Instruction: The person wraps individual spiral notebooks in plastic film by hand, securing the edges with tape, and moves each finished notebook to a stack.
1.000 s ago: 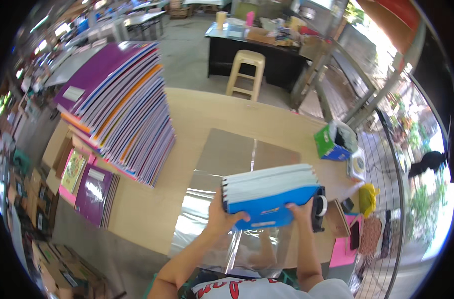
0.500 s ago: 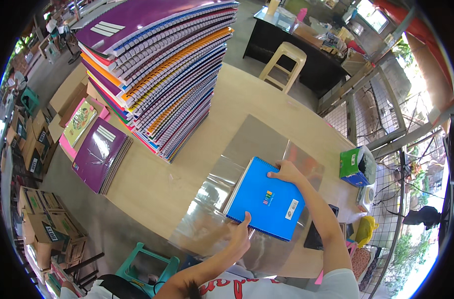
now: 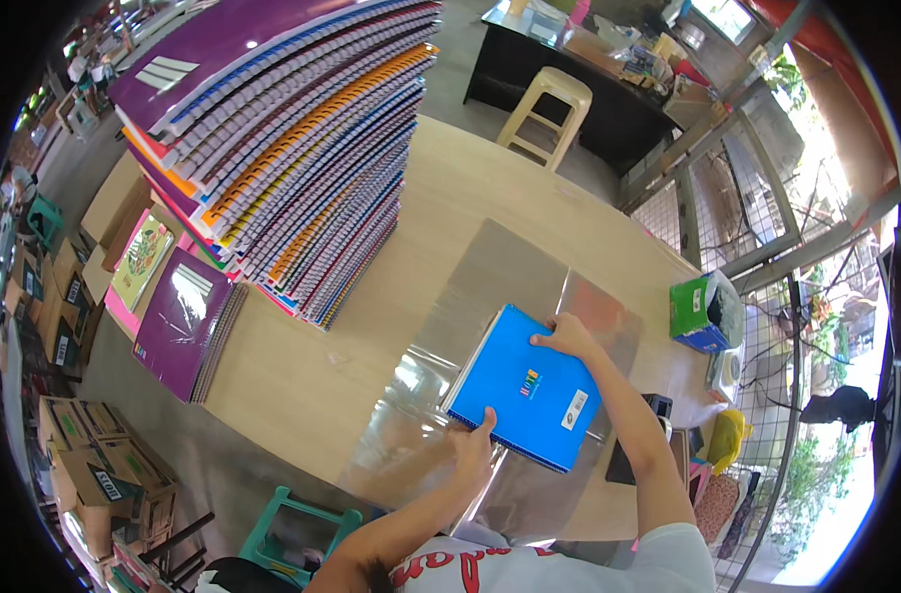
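A blue spiral notebook (image 3: 515,390) lies tilted over a clear plastic sheet (image 3: 485,272) on the table. My left hand (image 3: 473,447) grips its near left corner, thumb on the cover and fingers underneath. At the far right edge, my right hand (image 3: 569,338) holds it the same way, with the thumb on top. The undersides of both hands are hidden. To the left rises a tall stack of spiral notebooks (image 3: 302,188) with mixed-colour covers. Beside that stack lies a smaller pile topped by a purple notebook (image 3: 182,321).
A green and blue box (image 3: 702,314) stands at the table's right edge, near a yellow bag (image 3: 727,440). Cardboard boxes (image 3: 110,474) and a teal stool (image 3: 297,534) are at the lower left. Beyond the table stand a cream stool (image 3: 559,94) and a dark desk (image 3: 530,89).
The view has shifted slightly, so the notebook stack sits farther left in the picture. Both hands keep their grip on the blue notebook, which has barely moved.
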A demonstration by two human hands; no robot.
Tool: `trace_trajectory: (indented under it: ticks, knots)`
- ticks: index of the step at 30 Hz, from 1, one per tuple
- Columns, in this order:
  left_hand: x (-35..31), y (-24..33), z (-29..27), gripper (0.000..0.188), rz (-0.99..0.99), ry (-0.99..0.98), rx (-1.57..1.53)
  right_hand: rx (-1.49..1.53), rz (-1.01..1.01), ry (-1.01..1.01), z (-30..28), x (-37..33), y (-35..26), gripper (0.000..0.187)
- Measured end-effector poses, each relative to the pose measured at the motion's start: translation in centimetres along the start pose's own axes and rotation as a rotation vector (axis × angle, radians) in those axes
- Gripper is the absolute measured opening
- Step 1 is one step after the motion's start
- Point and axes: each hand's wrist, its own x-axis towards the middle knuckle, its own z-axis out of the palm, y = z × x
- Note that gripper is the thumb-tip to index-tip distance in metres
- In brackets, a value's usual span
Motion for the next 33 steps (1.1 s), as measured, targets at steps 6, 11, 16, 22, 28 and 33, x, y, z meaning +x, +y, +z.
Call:
trace_trajectory:
  ticks: [6,11,16,22,28,33]
  knots:
    - [1.3,-0.7,-1.3,0.034,-0.085,0.028,0.112,0.012,-0.046,0.007,-0.1,0.0,-0.9,0.060]
    - [1.2,-1.4,-2.2,0.036,-0.002,-0.036,0.281,-0.046,-0.093,0.066,-0.1,-0.8,-0.7,0.060]
    - [-2.0,1.5,-10.0,0.036,0.454,-0.535,1.091,0.088,-0.166,0.665,-1.2,-8.7,-2.5,0.043]
    - [-2.8,4.7,-13.7,0.024,0.776,-1.611,2.215,0.355,-0.228,0.339,6.9,-30.9,-5.4,0.021]
    - [-5.8,5.6,-9.4,0.018,0.613,-1.278,2.093,0.068,-0.218,0.495,18.1,-36.1,-7.7,0.055]
    - [-7.3,4.5,-7.8,0.022,0.774,-1.108,1.964,0.009,-0.070,0.609,22.0,-36.2,-5.8,0.040]
